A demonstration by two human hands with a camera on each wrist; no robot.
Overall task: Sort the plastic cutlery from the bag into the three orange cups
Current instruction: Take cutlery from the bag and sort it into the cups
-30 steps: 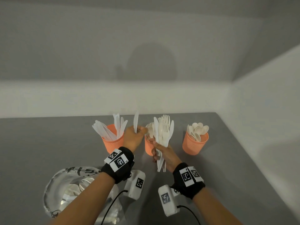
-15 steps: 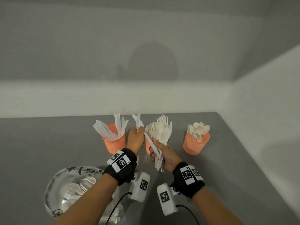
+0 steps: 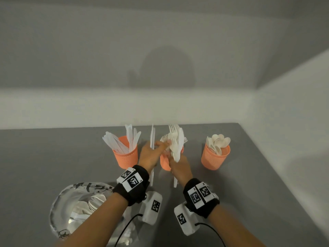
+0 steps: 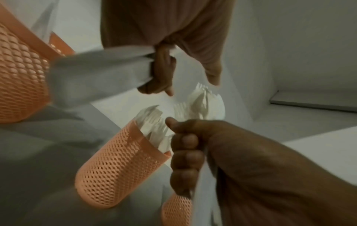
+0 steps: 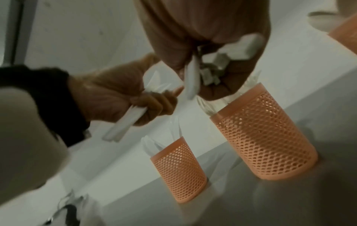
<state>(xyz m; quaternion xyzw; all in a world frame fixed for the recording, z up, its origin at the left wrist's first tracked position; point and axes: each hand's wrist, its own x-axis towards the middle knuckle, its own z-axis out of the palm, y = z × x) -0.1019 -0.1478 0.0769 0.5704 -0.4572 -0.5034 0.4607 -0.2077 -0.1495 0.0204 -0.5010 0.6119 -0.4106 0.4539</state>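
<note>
Three orange mesh cups stand in a row: the left cup [image 3: 125, 156] holds knives, the middle cup [image 3: 164, 164] forks, the right cup [image 3: 215, 156] spoons. My left hand [image 3: 148, 155] grips white knives [image 3: 152, 138] upright between the left and middle cups, fingers curled round them [image 4: 162, 73]; its fingertips reach the bundle. Over the middle cup [image 5: 264, 133], my right hand [image 3: 179, 166] grips a mixed bundle of forks and knives [image 3: 176, 143]. One knife [image 5: 191, 79] sticks out of that fist beside the left forefinger.
The crumpled clear bag [image 3: 80, 207] with more white cutlery lies at the near left on the grey table [image 3: 258, 184]. A white wall runs close behind the cups and along the right side. Wrist camera units and cables hang under both forearms.
My left hand held one knife a second ago and now holds more than one. It has shifted right, fingers back against the bundle. The right hand has risen slightly over the middle cup.
</note>
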